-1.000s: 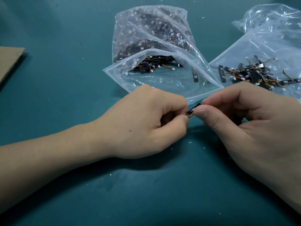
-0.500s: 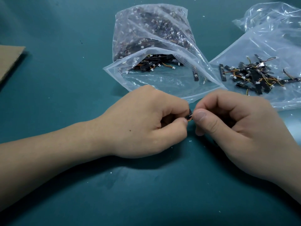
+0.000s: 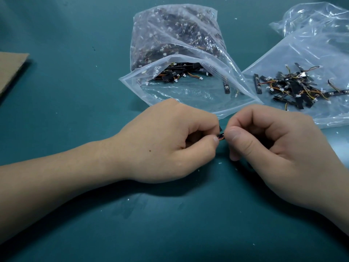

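Tightly — left grip (image 3: 170, 144), right grip (image 3: 279, 148) pinch black strip (image 3: 220, 137).

Glossy plastic bag (image 3: 188, 95) — matt tabletop (image 3: 75, 91)

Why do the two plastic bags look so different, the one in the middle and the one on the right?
The middle bag is stuffed and bulging; the right bag lies almost flat. The middle bag holds lots of black wired parts; the right bag shows only a small heap. The middle bag's mouth gapes open; the right bag's mouth cannot be made out. Both are clear plastic.
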